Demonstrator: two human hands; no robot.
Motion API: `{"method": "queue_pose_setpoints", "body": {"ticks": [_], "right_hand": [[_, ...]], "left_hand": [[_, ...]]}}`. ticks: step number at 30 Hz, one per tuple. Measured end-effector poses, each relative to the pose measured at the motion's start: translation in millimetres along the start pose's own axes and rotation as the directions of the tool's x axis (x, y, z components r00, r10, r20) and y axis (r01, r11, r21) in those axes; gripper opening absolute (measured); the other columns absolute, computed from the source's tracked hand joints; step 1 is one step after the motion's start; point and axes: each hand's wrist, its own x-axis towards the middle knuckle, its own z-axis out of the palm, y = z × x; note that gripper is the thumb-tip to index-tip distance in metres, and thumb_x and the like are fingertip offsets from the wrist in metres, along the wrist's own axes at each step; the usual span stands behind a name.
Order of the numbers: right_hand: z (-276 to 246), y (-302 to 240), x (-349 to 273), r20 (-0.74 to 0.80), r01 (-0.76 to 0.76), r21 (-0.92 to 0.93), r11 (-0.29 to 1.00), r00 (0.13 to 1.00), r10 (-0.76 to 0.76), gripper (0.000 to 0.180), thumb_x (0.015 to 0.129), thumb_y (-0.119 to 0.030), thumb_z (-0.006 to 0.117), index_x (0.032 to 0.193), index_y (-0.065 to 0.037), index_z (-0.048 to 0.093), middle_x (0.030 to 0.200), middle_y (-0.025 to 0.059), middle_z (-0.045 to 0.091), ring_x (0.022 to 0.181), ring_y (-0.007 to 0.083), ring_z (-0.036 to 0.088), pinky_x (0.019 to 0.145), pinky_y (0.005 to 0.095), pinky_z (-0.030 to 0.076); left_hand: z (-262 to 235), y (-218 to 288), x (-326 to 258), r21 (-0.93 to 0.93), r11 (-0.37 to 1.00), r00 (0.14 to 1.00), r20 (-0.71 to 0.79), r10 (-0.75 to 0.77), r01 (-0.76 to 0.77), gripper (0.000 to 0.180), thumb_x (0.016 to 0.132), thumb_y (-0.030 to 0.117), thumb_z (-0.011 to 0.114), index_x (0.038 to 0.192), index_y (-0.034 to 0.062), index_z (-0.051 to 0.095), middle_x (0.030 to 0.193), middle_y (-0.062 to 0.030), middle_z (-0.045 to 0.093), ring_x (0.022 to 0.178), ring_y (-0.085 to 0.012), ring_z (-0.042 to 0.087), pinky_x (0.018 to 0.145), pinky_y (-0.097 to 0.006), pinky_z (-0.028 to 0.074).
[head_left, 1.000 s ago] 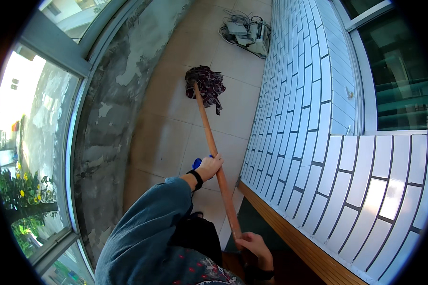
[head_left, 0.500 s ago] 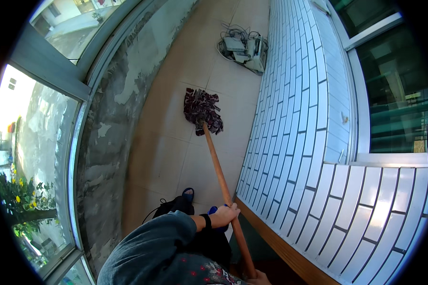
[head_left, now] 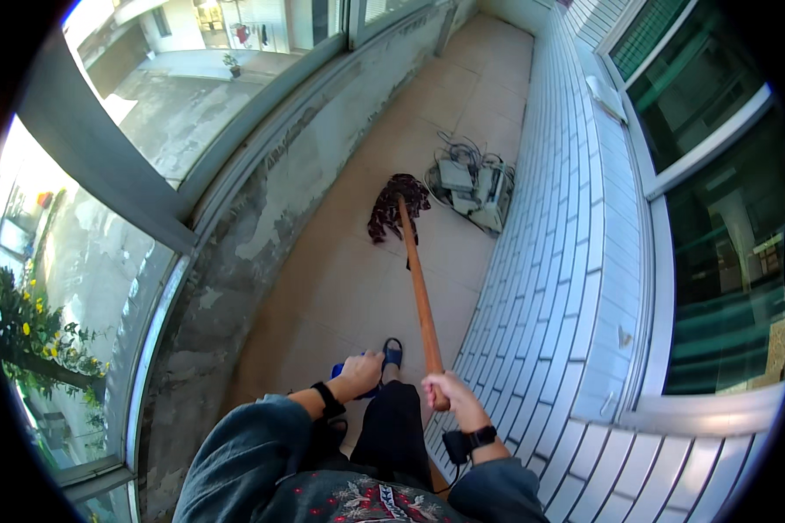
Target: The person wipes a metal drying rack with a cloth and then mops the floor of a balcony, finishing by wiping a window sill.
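A mop with a dark maroon, shaggy head [head_left: 395, 209] reaches ahead of me across the tiled floor. Its wooden handle [head_left: 420, 292] slants back toward my body. My right hand [head_left: 447, 390] is wrapped round the handle close to its near end. To the left, apart from the handle, my left hand [head_left: 359, 375] is closed, fingers curled. Something bright blue [head_left: 337, 372] shows behind and beside that hand; I cannot tell whether it is held. A slippered foot [head_left: 392, 352] stands just beyond, between my hands.
A heap of pale electrical equipment with cables [head_left: 473, 185] lies right of the mop head, by the white tiled wall [head_left: 532, 288]. A low, peeling wall [head_left: 266, 227] with windows above bounds the left side. Green-tinted windows [head_left: 724, 235] are on the right.
My left hand has left the mop handle and moved left. My right hand has come up into view on the handle's end. The mop head is now nearer the equipment heap.
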Motion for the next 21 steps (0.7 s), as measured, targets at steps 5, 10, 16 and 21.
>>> {"method": "queue_pose_setpoints", "body": {"ticks": [5,10,16,21], "right_hand": [[-38,-172,144,0.064,0.093,-0.049,0.995,0.994,-0.089,0.014,0.072,-0.008,0.055,0.06,-0.003,0.048,0.051,0.0055,0.047,0.041,0.017,0.048,0.039,0.0322,0.045],[-5,-271,208,-0.075,0.172,-0.372,0.912,0.974,-0.215,0.008,0.068,0.0,0.052,0.06,0.002,0.049,0.051,0.0114,0.05,0.04,0.0228,0.051,0.036,0.0354,0.044],[53,-227,168,-0.048,0.205,-0.636,0.744,0.952,-0.303,0.011,0.069,-0.003,0.054,0.06,0.004,0.053,0.054,0.014,0.055,0.042,0.0229,0.055,0.037,0.0346,0.045],[28,-147,75,-0.003,0.087,-0.72,0.688,0.992,-0.129,0.016,0.073,-0.008,0.055,0.064,0.005,0.054,0.055,0.0148,0.056,0.04,0.0228,0.054,0.036,0.0359,0.046]], "left_hand": [[-34,-16,-1,-0.068,0.966,0.962,-0.088,-0.257,0.251,0.029,0.074,0.023,0.057,0.098,0.0061,0.057,0.088,-0.0163,0.06,0.08,-0.0349,0.059,0.069,-0.043,0.048],[-61,-9,-3,-0.169,0.902,0.903,-0.104,-0.418,0.398,0.03,0.074,0.024,0.058,0.098,0.0067,0.058,0.093,-0.0164,0.06,0.082,-0.0353,0.059,0.073,-0.042,0.049],[-64,-10,6,-0.266,0.897,0.879,-0.234,-0.415,0.352,0.047,0.071,0.02,0.059,0.115,0.0088,0.047,0.102,-0.018,0.055,0.079,-0.0382,0.059,0.069,-0.044,0.049],[-61,-2,38,-0.259,0.959,0.945,-0.271,-0.184,0.112,0.072,0.071,0.012,0.059,0.134,0.016,0.025,0.126,-0.0182,0.039,0.079,-0.0385,0.059,0.065,-0.045,0.05]]}}
